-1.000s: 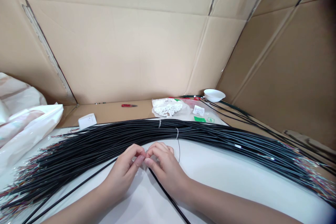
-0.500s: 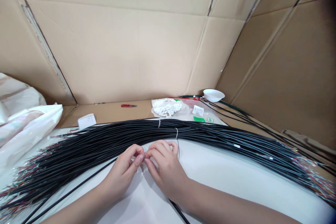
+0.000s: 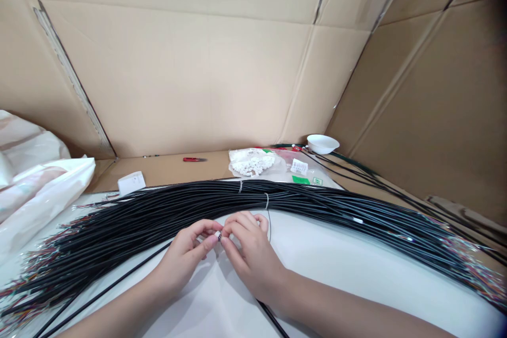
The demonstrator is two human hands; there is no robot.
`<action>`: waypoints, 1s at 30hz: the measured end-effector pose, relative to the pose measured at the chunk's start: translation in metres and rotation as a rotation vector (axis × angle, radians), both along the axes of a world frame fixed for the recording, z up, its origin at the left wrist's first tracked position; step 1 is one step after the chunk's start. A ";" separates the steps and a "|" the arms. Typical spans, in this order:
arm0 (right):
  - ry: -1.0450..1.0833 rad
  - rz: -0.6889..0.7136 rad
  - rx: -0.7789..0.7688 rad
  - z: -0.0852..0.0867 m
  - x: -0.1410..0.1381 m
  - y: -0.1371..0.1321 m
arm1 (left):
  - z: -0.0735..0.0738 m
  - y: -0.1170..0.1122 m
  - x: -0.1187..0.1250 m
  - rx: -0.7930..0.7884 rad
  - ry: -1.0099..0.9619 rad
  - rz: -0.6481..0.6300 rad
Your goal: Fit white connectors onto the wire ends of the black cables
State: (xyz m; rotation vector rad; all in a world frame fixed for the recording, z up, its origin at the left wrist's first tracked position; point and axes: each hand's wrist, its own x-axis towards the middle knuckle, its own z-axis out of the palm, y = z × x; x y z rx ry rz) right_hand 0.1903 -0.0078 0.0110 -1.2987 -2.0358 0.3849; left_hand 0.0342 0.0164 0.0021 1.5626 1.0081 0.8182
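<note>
Between the fingertips of both hands sits a small white plastic connector (image 3: 218,235) with dark specks on its face. My left hand (image 3: 194,248) pinches it between thumb and forefinger. My right hand (image 3: 249,248) is closed at its right side, apparently on thin wire ends that the fingers mostly hide. A black cable (image 3: 273,319) comes out below my right wrist and runs off the bottom edge. Just beyond both hands lies a thick bundle of black cables (image 3: 178,206), bound with pale ties, its colored wire ends fanned out left and right.
A plastic bag of small white connectors (image 3: 253,165) lies behind the bundle. Nearby are red-handled snips (image 3: 194,159), a white bowl (image 3: 322,143) and a paper slip (image 3: 131,183). White plastic bags (image 3: 43,185) fill the left. Cardboard walls (image 3: 198,74) enclose the back and right.
The white connector has turned into view between the fingertips, where only a dark speck showed before. My left fingers have shifted slightly; the right hand barely moved.
</note>
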 end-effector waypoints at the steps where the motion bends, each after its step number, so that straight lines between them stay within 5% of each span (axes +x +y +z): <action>1: 0.016 0.001 -0.027 0.001 0.000 0.000 | 0.000 0.000 0.000 -0.010 -0.004 0.003; 13: 0.190 0.009 -0.502 0.015 0.007 0.014 | -0.002 0.001 -0.001 -0.025 -0.032 0.019; 30: 0.141 -0.038 -0.540 0.013 0.008 0.012 | -0.002 -0.001 -0.001 -0.021 -0.020 -0.014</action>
